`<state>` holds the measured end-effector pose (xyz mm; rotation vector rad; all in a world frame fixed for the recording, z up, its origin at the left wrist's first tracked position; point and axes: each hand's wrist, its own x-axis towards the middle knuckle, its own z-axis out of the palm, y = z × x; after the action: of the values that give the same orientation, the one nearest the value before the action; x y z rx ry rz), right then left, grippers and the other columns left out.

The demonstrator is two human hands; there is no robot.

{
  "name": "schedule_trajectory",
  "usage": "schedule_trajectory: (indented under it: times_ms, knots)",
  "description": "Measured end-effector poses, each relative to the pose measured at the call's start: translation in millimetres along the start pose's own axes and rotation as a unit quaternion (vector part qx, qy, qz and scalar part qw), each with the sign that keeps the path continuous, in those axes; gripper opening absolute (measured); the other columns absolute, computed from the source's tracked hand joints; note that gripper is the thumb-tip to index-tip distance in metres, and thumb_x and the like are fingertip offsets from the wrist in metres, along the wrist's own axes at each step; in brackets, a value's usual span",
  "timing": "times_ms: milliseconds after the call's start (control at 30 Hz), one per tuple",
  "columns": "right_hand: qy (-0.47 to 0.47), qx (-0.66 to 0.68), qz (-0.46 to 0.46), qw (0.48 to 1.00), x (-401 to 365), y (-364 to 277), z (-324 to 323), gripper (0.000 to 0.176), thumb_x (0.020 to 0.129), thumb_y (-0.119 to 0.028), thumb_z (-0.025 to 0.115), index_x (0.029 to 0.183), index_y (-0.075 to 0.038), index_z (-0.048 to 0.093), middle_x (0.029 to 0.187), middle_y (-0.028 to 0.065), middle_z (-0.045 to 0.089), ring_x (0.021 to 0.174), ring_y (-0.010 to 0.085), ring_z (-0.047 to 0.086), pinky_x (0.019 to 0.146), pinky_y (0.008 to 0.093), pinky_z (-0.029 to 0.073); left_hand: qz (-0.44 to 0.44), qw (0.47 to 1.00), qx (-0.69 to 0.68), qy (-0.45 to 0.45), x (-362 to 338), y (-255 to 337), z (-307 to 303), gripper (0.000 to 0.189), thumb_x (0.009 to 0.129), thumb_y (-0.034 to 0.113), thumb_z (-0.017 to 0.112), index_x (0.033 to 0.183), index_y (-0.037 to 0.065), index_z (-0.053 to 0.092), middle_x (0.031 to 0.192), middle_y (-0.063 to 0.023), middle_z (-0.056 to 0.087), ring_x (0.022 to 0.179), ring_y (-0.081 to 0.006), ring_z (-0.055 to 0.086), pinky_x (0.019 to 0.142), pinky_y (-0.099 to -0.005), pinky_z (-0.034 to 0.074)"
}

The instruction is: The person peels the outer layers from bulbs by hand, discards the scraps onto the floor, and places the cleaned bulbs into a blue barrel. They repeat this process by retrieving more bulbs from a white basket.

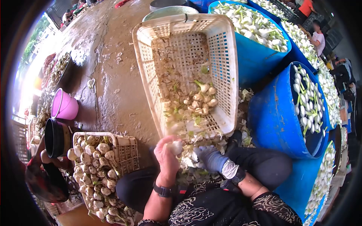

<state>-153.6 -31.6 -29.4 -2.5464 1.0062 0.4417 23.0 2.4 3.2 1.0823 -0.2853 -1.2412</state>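
Turnip (175, 147), white and round, sits in the left hand (166, 158), raised over the person's lap just below the near edge of the big white basket (230, 56); the fingers are curled shut round it, thumb side up, which seems to keep the bulb steady and turned towards the other hand. The right hand (212, 159), in a blue glove, lies just beside it over a heap of leaf scraps (192, 160); whether its fingers grip anything I cannot tell. The white basket is tipped up on its far end, so the few turnips left (201, 101) have slid down to the near end, probably for easy reach. A smaller basket (126, 150) at the left knee is piled full of bulbs. To the right, a blue barrel (275, 116) leans open with white bulbs and green stalks inside, and another barrel (252, 56) behind it is heaped full. On the wet floor (109, 56) stand a pink bucket (65, 106) and a black bucket (56, 137), beside another person (45, 177).
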Motion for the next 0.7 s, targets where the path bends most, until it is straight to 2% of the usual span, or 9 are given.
schedule_trajectory:
  times_ms: [133,200,267,367,400,433,533,633,700]
  knots:
    - [0.153,0.477,-0.037,0.865,-2.4,11.6,-37.7,0.067,0.077,-0.018,0.076,0.134,-0.009,0.043,0.089,0.0055,0.060,0.074,0.0158,0.058,0.069,0.0317,0.048,0.059,0.938,0.339,0.028,4.8,-29.6,0.3,0.022,0.086,0.008,0.048,0.098,-0.003,0.064,0.079,-0.0068,0.066,0.061,-0.0110,0.059,0.055,-0.0234,0.048]
    - [0.176,0.479,-0.045,0.859,5.7,8.7,-34.9,0.049,0.079,-0.011,0.073,0.123,-0.006,0.054,0.086,0.0044,0.061,0.073,0.0141,0.057,0.065,0.0284,0.047,0.008,0.899,0.434,-0.052,1.7,-29.6,10.4,0.024,0.086,0.007,0.049,0.099,-0.004,0.064,0.079,-0.0071,0.066,0.062,-0.0099,0.059,0.057,-0.0235,0.048]
    - [0.313,0.479,-0.117,0.812,20.4,9.8,-14.1,0.029,0.081,-0.009,0.070,0.108,-0.002,0.062,0.082,0.0034,0.062,0.072,0.0112,0.056,0.062,0.0267,0.046,-0.048,0.912,0.404,-0.046,2.3,-20.7,21.5,0.023,0.089,0.012,0.050,0.096,-0.005,0.064,0.079,-0.0088,0.066,0.064,-0.0124,0.062,0.056,-0.0239,0.050]
    - [0.213,0.600,0.032,0.770,30.2,25.4,-50.0,0.009,0.088,-0.009,0.061,0.095,-0.005,0.065,0.083,0.0037,0.064,0.069,0.0090,0.057,0.062,0.0246,0.047,-0.128,0.987,0.088,-0.029,4.4,-20.8,17.2,0.035,0.094,0.028,0.053,0.100,-0.006,0.059,0.089,-0.0149,0.066,0.069,-0.0220,0.068,0.052,-0.0270,0.054]
    - [0.305,0.659,0.017,0.687,38.6,34.9,-71.5,0.008,0.087,-0.012,0.062,0.088,-0.005,0.065,0.070,0.0005,0.061,0.058,0.0068,0.054,0.056,0.0202,0.045,-0.117,0.990,0.077,-0.006,6.9,-22.7,16.5,0.033,0.095,0.027,0.053,0.104,-0.005,0.057,0.094,-0.0169,0.066,0.072,-0.0226,0.068,0.053,-0.0276,0.054]
    - [0.334,0.797,-0.067,0.499,50.9,46.4,-101.2,0.012,0.089,-0.017,0.060,0.090,-0.005,0.064,0.074,0.0001,0.059,0.061,0.0084,0.055,0.062,0.0234,0.049,-0.115,0.990,0.083,-0.001,7.8,-22.9,16.2,0.032,0.095,0.025,0.053,0.104,-0.005,0.058,0.095,-0.0168,0.066,0.073,-0.0223,0.068,0.054,-0.0279,0.054]
    - [0.381,0.827,-0.239,0.337,82.6,98.0,-163.5,0.030,0.091,-0.020,0.061,0.116,-0.005,0.059,0.093,0.0051,0.065,0.078,0.0121,0.060,0.073,0.0288,0.051,-0.128,0.986,0.106,-0.014,7.4,-21.2,18.4,0.028,0.094,0.021,0.054,0.106,-0.004,0.058,0.095,-0.0156,0.066,0.075,-0.0208,0.067,0.060,-0.0287,0.054]
    - [0.379,0.506,0.019,0.775,166.4,160.5,-105.7,0.037,0.086,-0.022,0.065,0.120,-0.011,0.055,0.098,0.0076,0.067,0.084,0.0204,0.063,0.076,0.0373,0.052,-0.150,0.981,0.113,-0.047,10.1,-19.2,21.7,0.024,0.093,0.016,0.056,0.106,-0.003,0.060,0.096,-0.0131,0.067,0.078,-0.0183,0.065,0.064,-0.0281,0.054]
    - [0.254,0.238,0.113,0.931,219.5,181.5,-48.0,0.039,0.083,-0.023,0.066,0.119,-0.015,0.054,0.107,0.0078,0.064,0.093,0.0274,0.064,0.079,0.0436,0.052,-0.158,0.979,0.116,-0.054,15.1,-18.7,24.5,0.021,0.093,0.014,0.056,0.106,-0.003,0.060,0.099,-0.0119,0.067,0.080,-0.0169,0.065,0.066,-0.0279,0.053]
